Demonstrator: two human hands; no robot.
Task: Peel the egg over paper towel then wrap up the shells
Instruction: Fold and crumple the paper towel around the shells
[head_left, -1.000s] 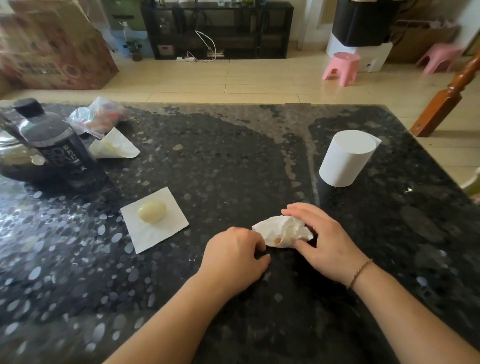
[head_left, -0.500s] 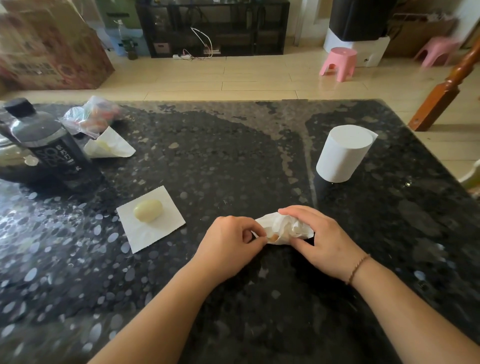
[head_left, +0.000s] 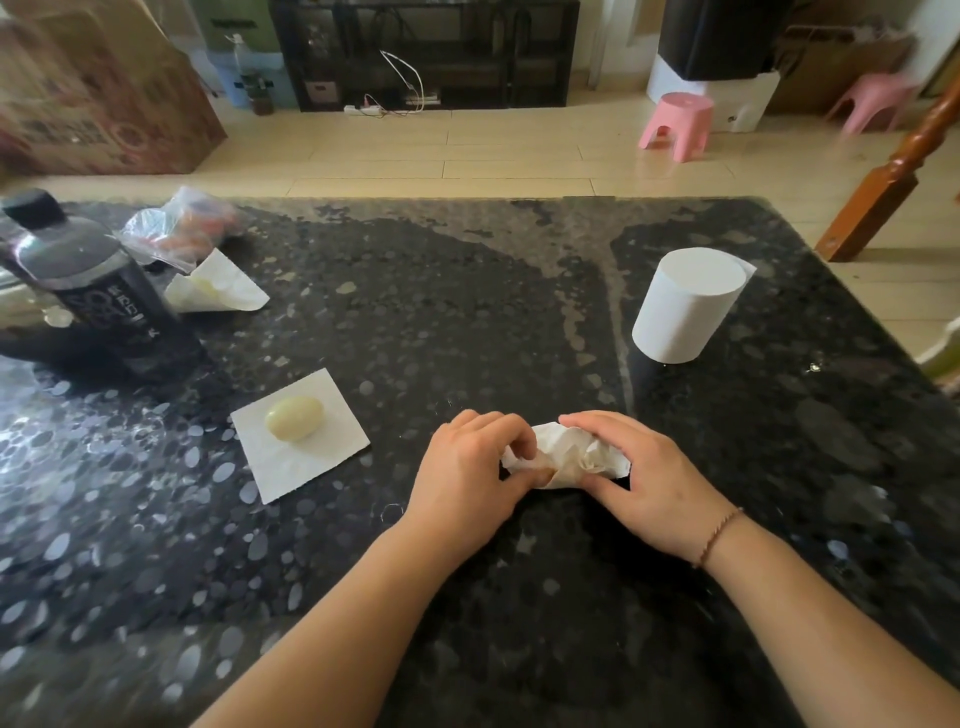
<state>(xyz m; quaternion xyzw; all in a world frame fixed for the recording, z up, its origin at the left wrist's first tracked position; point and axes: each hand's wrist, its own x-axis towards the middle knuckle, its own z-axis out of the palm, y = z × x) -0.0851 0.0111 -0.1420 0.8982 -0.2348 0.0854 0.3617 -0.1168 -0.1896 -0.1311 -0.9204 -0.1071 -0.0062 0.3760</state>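
peeled egg (head_left: 294, 418) sits on its own paper square (head_left: 301, 457) off to the left, done with. left hand (head_left: 470, 478) pinches the near-left edge of the crumpled paper towel bundle (head_left: 566, 460) on the black stone table (head_left: 415, 322), right hand (head_left: 644, 480) cups and grips its other end. bundle looks feather-light and soft, probably with crunchy shell bits inside, so grab loose corners and fold inward. compared with a second ago, the left hand's fingers have come up onto the paper and it's bunched tighter.
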